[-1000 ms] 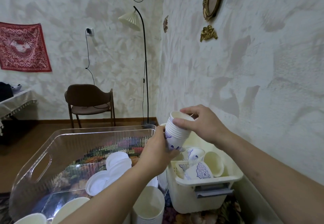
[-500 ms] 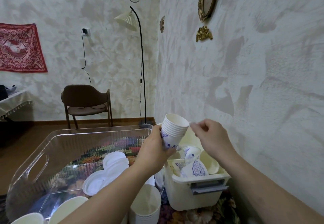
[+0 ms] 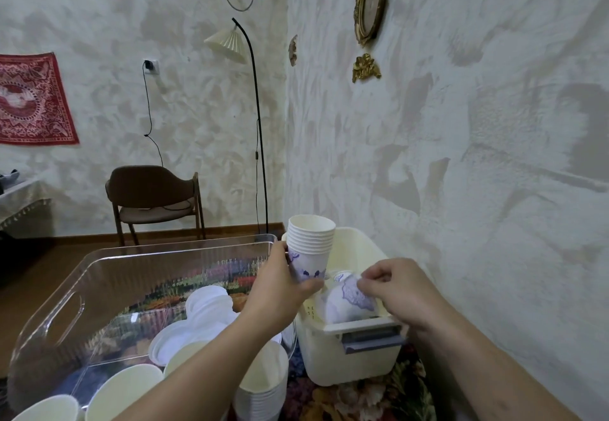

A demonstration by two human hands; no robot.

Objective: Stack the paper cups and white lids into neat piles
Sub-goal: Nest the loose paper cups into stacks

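My left hand (image 3: 280, 289) grips a nested stack of small paper cups (image 3: 309, 244), white with purple print, held upright above the gap between two bins. My right hand (image 3: 395, 289) is down in the cream plastic bin (image 3: 356, 364), its fingertips pinching a loose purple-printed cup (image 3: 346, 298) that lies on its side. A second small cup (image 3: 339, 276) shows just behind it. White lids (image 3: 204, 308) lie scattered in the clear plastic tray (image 3: 99, 289). Taller stacks of plain cream cups (image 3: 263, 384) stand at the near edge.
The cream bin sits against the textured wall (image 3: 461, 190) on the right. More plain cups (image 3: 122, 391) fill the tray's near corner. A floral cloth (image 3: 362, 401) covers the table. A chair (image 3: 155, 196) and floor lamp (image 3: 257, 124) stand far behind.
My right hand left the top of the cup stack, dropped into the cream bin and closed its fingers on a loose printed cup. The left hand kept hold of the stack.
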